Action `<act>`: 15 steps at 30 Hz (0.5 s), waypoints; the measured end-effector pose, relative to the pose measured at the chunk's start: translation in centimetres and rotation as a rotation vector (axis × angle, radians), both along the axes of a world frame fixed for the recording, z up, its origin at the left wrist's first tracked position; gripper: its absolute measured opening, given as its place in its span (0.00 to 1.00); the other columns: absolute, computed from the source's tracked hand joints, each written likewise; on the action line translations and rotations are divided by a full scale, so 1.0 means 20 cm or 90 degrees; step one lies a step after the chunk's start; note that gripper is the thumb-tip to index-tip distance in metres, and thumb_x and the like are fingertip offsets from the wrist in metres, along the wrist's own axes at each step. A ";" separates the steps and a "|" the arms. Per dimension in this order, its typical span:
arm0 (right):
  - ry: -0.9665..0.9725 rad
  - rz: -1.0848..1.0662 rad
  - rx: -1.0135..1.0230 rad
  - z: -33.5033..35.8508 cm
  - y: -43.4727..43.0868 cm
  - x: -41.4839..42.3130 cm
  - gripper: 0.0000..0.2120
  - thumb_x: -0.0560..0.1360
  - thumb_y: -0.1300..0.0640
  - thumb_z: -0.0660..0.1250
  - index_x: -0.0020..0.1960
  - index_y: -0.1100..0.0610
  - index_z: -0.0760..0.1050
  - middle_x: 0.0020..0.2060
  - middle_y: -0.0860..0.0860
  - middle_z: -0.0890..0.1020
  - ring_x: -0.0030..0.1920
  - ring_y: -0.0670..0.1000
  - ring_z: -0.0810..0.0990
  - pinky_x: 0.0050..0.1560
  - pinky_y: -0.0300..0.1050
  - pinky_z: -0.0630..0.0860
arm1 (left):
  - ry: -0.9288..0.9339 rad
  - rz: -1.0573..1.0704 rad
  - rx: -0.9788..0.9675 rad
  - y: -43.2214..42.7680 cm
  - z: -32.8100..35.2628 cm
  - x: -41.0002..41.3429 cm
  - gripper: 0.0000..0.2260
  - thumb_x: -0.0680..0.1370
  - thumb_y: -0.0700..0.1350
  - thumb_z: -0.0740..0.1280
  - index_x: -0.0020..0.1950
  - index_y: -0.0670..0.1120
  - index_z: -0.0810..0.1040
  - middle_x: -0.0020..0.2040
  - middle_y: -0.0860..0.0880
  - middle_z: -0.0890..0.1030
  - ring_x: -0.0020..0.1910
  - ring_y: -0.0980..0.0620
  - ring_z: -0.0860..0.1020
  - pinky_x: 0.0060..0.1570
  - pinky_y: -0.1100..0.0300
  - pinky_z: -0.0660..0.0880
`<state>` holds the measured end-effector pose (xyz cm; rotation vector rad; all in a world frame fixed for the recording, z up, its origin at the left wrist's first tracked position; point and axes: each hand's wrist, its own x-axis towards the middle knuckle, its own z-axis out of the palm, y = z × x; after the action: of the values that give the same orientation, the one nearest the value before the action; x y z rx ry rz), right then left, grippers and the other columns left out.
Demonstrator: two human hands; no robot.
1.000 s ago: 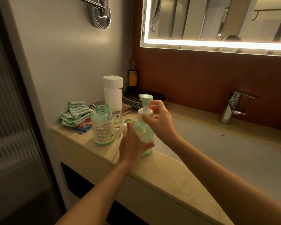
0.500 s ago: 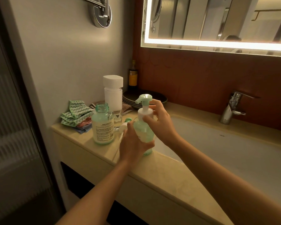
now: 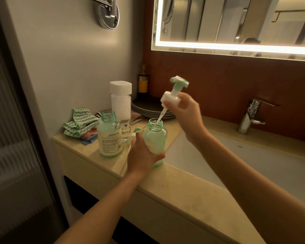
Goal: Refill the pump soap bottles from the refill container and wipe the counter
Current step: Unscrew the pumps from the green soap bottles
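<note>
My left hand [image 3: 142, 155] grips the lower body of a green soap bottle [image 3: 155, 137] that stands on the beige counter [image 3: 192, 194] by the sink edge. Its neck is uncovered. My right hand [image 3: 185, 111] holds the white and green pump head [image 3: 174, 91] tilted above the bottle, with the tip of its tube still inside the neck. A second green bottle [image 3: 109, 136] stands uncapped to the left, and its pump [image 3: 133, 135] lies behind my left hand. The white refill container [image 3: 121, 100] stands behind them.
Folded green, pink and blue cloths [image 3: 80, 124] lie at the counter's left end by the wall. Dark plates [image 3: 148, 107] are stacked behind, with a dark bottle [image 3: 143, 81] in the corner. The white sink basin [image 3: 253, 164] and chrome tap [image 3: 250, 117] are on the right.
My right hand has lifted the pump head up and to the right off the bottle, drawing the tube almost out of the neck. My left hand still holds the bottle in place.
</note>
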<state>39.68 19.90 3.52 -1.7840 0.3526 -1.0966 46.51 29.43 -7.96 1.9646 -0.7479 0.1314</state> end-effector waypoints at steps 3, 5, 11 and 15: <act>-0.086 -0.014 0.067 0.11 -0.09 -0.07 0.06 0.72 0.56 0.70 0.48 0.55 0.75 0.43 0.51 0.81 0.41 0.43 0.79 0.42 0.33 0.73 | 0.003 0.002 -0.002 -0.01 0.00 0.02 0.40 0.60 0.53 0.79 0.64 0.47 0.60 0.58 0.46 0.73 0.57 0.46 0.72 0.51 0.52 0.73; -0.145 -0.038 0.110 0.14 -0.17 -0.11 0.04 0.72 0.54 0.70 0.44 0.52 0.75 0.42 0.51 0.80 0.41 0.46 0.78 0.42 0.37 0.72 | 0.000 0.007 -0.002 -0.02 0.00 0.04 0.41 0.60 0.53 0.79 0.65 0.47 0.59 0.59 0.46 0.73 0.58 0.45 0.72 0.52 0.51 0.73; -0.100 -0.182 0.185 0.01 -0.40 -0.09 0.15 0.69 0.46 0.71 0.49 0.55 0.77 0.44 0.50 0.82 0.44 0.47 0.79 0.50 0.44 0.76 | 0.036 0.022 -0.002 -0.09 0.00 0.10 0.40 0.61 0.54 0.78 0.64 0.49 0.59 0.58 0.45 0.72 0.55 0.46 0.73 0.47 0.57 0.70; 0.132 -0.164 0.190 -0.19 -0.49 0.05 0.18 0.69 0.45 0.71 0.50 0.59 0.78 0.44 0.54 0.82 0.42 0.50 0.79 0.45 0.45 0.77 | 0.033 0.016 0.001 -0.15 0.00 0.16 0.40 0.61 0.55 0.78 0.65 0.48 0.59 0.58 0.46 0.73 0.56 0.47 0.72 0.46 0.58 0.68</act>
<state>40.60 10.05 -0.35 -1.6151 0.8463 -0.9757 49.66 26.45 -7.93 1.9715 -0.6901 0.0952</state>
